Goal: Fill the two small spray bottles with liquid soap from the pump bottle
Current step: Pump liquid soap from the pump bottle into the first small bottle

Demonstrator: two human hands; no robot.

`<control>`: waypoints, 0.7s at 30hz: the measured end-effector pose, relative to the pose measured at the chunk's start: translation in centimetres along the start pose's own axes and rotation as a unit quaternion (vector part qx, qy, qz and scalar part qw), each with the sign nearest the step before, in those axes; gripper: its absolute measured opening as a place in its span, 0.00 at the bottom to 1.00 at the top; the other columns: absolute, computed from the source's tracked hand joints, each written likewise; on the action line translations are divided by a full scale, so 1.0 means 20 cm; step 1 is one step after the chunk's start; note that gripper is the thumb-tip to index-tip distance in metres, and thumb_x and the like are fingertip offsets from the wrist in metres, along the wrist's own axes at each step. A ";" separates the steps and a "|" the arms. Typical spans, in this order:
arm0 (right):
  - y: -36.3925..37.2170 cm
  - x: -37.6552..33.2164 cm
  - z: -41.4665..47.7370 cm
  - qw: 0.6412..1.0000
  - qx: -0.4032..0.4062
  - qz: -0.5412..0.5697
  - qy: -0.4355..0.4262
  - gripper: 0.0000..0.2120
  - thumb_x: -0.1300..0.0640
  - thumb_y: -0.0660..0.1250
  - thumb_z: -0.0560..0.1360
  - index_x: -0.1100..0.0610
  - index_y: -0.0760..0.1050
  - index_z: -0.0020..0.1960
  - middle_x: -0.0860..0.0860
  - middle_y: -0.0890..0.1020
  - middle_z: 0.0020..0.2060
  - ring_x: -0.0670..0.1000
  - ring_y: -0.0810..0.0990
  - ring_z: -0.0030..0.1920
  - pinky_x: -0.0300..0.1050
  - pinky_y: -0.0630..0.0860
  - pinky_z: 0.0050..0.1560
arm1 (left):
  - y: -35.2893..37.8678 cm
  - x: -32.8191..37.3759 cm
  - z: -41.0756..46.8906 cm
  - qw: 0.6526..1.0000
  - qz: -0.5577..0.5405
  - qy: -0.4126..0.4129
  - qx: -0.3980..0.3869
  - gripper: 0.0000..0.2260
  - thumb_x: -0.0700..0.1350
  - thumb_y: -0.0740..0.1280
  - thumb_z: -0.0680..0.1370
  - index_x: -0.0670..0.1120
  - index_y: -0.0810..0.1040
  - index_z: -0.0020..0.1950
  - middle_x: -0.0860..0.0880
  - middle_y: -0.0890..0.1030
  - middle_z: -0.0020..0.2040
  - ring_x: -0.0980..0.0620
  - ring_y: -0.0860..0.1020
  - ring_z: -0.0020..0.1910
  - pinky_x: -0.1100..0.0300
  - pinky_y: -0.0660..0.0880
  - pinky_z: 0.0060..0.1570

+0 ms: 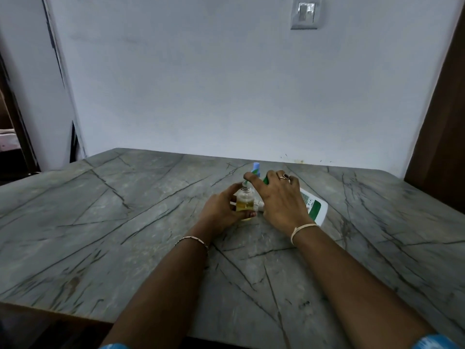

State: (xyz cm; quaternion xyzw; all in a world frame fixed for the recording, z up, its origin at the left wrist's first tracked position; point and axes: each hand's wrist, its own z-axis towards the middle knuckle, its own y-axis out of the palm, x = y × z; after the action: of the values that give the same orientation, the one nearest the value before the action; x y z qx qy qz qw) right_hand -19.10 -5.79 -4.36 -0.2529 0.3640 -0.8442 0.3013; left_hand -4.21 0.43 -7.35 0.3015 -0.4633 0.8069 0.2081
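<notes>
Standing upright on the grey, dark-veined worktop (151,222) is a small clear spray bottle (244,202), its lower part holding yellowish liquid and its upper part empty — the left hand (221,210) is wrapped round its body, thumb across the front near the base. Over it reaches the right hand (279,200), its fingertips (249,176) pinched at the bottle's neck, where a blue spray top (256,169) rises just behind them; whether that top is seated on the bottle or held just above it I cannot tell. A ring (285,176) shows on one finger of the right hand, a pale thread band (300,229) circles that wrist, and a thin chain bracelet (192,240) sits on the left wrist. Behind and under the right hand lies the white pump bottle (315,206) on its side, its green-and-white label facing up, a bit of green showing near the knuckles — most of its upper end is hidden by the hand. Something small and white peeks out between the two hands, too hidden to identify. A plain pale wall (226,84) backs the worktop, with a switch plate (306,13) high on it.
</notes>
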 end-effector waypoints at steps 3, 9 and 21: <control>0.00 -0.01 0.00 1.000 0.009 0.001 0.006 0.34 0.53 0.69 0.72 0.45 0.55 0.72 0.56 0.73 0.58 0.58 0.71 0.60 0.56 0.66 0.59 | 0.00 0.00 0.00 1.000 0.001 0.000 -0.001 0.37 0.53 0.77 0.67 0.55 0.65 0.72 0.49 0.82 0.57 0.54 0.82 0.49 0.53 0.78 0.55; 0.02 -0.01 0.01 1.000 0.020 -0.002 0.009 0.35 0.53 0.70 0.71 0.44 0.56 0.71 0.56 0.74 0.56 0.58 0.72 0.58 0.56 0.67 0.58 | 0.00 0.01 -0.01 1.000 -0.004 0.002 0.001 0.36 0.51 0.77 0.68 0.54 0.65 0.73 0.50 0.81 0.57 0.55 0.81 0.47 0.58 0.78 0.54; 0.03 0.00 0.02 1.000 0.012 0.000 0.010 0.35 0.53 0.71 0.70 0.44 0.56 0.71 0.56 0.74 0.57 0.58 0.72 0.58 0.57 0.68 0.59 | 0.00 0.02 -0.01 1.000 0.000 -0.007 -0.005 0.36 0.52 0.76 0.68 0.55 0.64 0.73 0.49 0.81 0.58 0.54 0.81 0.49 0.57 0.77 0.55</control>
State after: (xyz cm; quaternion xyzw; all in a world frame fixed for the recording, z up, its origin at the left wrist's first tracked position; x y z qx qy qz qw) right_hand -18.65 -6.18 -4.63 -0.2409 0.3567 -0.8510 0.3010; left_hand -4.42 0.61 -7.15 0.3065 -0.4688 0.8023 0.2063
